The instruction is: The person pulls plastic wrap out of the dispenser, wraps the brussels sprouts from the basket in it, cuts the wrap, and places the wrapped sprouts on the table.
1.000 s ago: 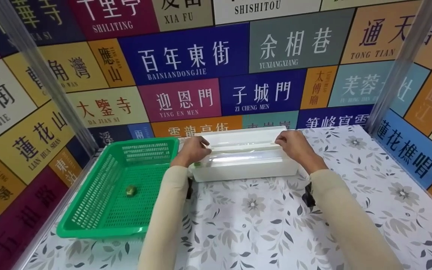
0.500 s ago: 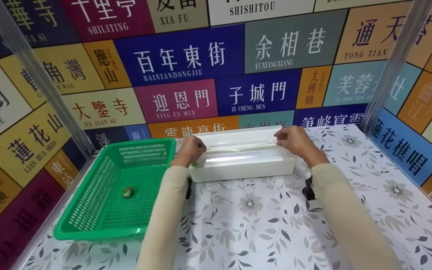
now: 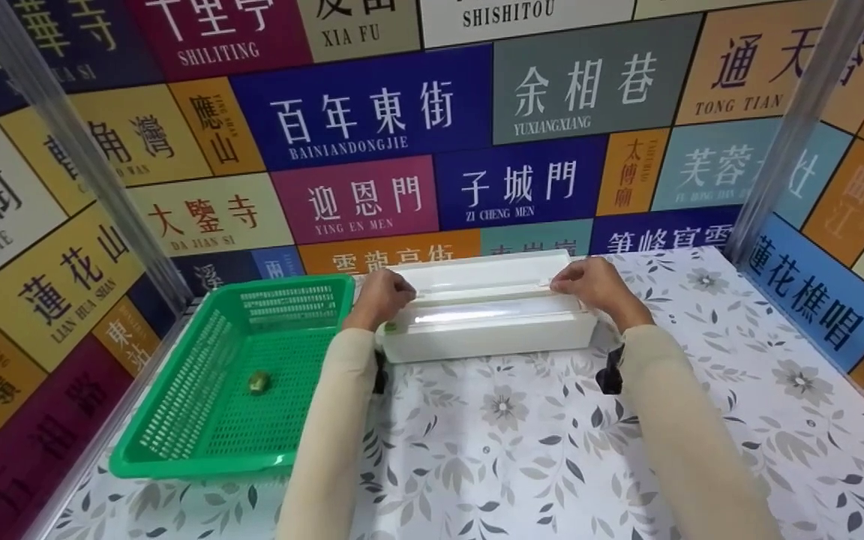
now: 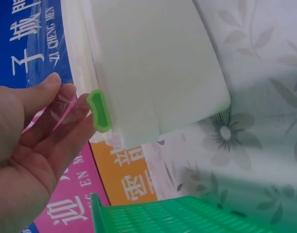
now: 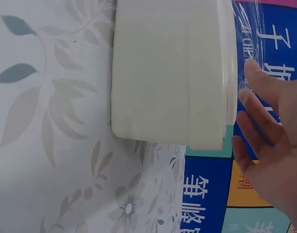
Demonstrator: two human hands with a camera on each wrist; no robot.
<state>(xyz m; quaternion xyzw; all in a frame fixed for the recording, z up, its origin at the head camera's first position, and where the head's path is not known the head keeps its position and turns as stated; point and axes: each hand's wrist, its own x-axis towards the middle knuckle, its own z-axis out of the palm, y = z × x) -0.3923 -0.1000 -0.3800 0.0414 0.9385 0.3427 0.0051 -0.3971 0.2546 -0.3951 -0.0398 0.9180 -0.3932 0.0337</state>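
Note:
A long white cling-film dispenser [image 3: 488, 330] lies on the flowered table [image 3: 522, 450] near the back wall, lid open. My left hand [image 3: 385, 296] is at its left end and pinches the clear film [image 4: 65, 104] between thumb and fingers, next to a green slider [image 4: 99, 110]. At the right end, my right hand [image 3: 586, 283] holds the film's edge [image 5: 245, 53] at the fingertips. The film stretches between both hands over the roll [image 3: 477, 315]. The dispenser's body fills the left wrist view [image 4: 153, 73] and the right wrist view [image 5: 172, 73].
A green plastic basket [image 3: 199, 465] stands left of the dispenser, holding one small green object [image 3: 258, 382]. Walls with coloured sign panels [image 3: 372, 112] close in the table at the back and on both sides. Metal posts [image 3: 79, 150] stand in the corners.

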